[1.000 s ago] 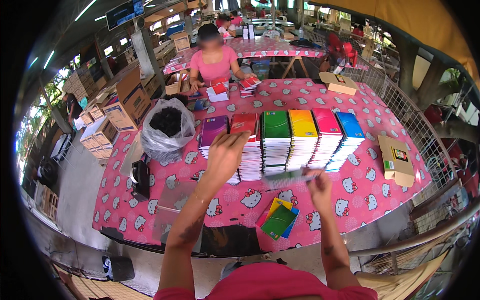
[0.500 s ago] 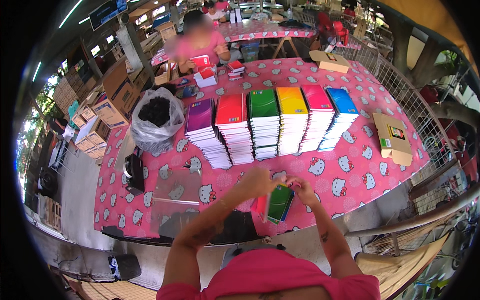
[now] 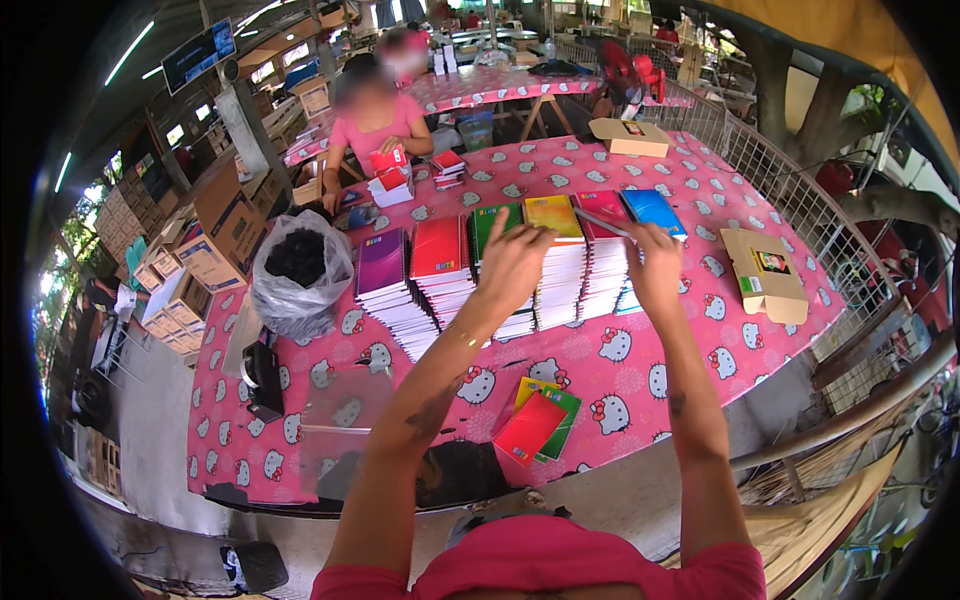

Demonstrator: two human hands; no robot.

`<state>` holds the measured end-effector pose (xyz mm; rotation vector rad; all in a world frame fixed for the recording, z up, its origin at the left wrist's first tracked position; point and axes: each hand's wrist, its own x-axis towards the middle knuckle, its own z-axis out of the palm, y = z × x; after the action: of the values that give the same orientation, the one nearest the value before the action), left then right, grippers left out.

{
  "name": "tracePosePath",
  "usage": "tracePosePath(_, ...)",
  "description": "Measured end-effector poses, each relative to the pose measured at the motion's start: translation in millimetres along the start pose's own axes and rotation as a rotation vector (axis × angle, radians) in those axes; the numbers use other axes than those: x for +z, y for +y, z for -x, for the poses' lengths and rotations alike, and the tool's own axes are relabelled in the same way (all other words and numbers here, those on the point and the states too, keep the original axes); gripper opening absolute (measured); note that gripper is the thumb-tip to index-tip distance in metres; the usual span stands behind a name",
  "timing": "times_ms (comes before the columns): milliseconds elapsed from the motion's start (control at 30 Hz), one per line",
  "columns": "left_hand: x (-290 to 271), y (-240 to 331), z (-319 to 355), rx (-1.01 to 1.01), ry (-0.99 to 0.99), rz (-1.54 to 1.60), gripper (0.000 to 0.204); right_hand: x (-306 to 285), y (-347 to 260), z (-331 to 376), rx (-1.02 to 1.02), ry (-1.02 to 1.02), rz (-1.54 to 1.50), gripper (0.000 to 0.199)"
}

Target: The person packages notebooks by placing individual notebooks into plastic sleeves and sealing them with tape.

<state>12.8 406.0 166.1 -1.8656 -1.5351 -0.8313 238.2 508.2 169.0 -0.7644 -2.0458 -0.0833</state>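
Thin notebook (image 3: 605, 222): just right of the yellow stack (image 3: 560, 285), tilted above the pink stack (image 3: 602, 270); edge-on, can't call its cover.
Right hand (image 3: 655, 262): narrow, looks pinched on that notebook's right end, probably to keep it clear of the covers below.
Left hand (image 3: 515, 262): thumb spread from fingers, across the yellow stack's top left; I can't tell if it grips anything.
Row: purple stack (image 3: 385, 285), red stack (image 3: 443, 250) and green stack (image 3: 487, 230) left of yellow; pink, then blue stack (image 3: 655, 212) right. Sorted by colour, I'd guess for easy reach.
Loose pile (image 3: 533, 428): nearer me than the yellow stack, red cover topmost, fanned, maybe so colours show.
Table (image 3: 630, 378): pink cat-print cloth; plastic bag (image 3: 300, 312) well left of yellow, flat carton (image 3: 765, 285) well right.
Room: co-worker (image 3: 375, 125) beyond yellow, leftward; red fan (image 3: 630, 72) farther back.
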Motion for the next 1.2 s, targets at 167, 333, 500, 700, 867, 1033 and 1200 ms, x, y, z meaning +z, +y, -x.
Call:
tracePosePath(167,-118.0,46.6,29.7,-0.334,0.356,0.328,0.021,-13.4,-1.2,140.6,0.487,0.047,-1.162,0.033)
tracePosePath(333,-65.4,80.5,244.4,0.089,-0.257,0.342,0.032,65.2,-38.2,264.5,0.238,-0.528,-0.82,0.04)
tracePosePath(500,-58.5,86.9,250.3,0.144,-0.437,0.361,0.037,57.6,3.7,216.0,0.316,-0.333,-0.463,0.066)
tracePosePath(700,-122.8,-34.1,99.9,-0.311,-0.016,-0.295,0.057,3.9,63.8,16.8,0.029,-0.003,0.429,0.072)
tracePosePath(867,-169.5,-68.9,135.3,-0.293,0.016,-0.239,0.037,-40.8,49.9,28.1,0.141,0.113,-0.044,0.032)
tracePosePath(1033,-216.8,24.3,95.9,-0.464,-0.008,0.066,0.024,-9.2,-21.2,153.8,0.378,-0.149,-1.345,0.032)
tracePosePath(1200,-66.0,91.6,108.3,-0.458,-0.851,0.355,0.056,75.2,-11.2,265.5,0.236,-0.432,-0.986,0.042)
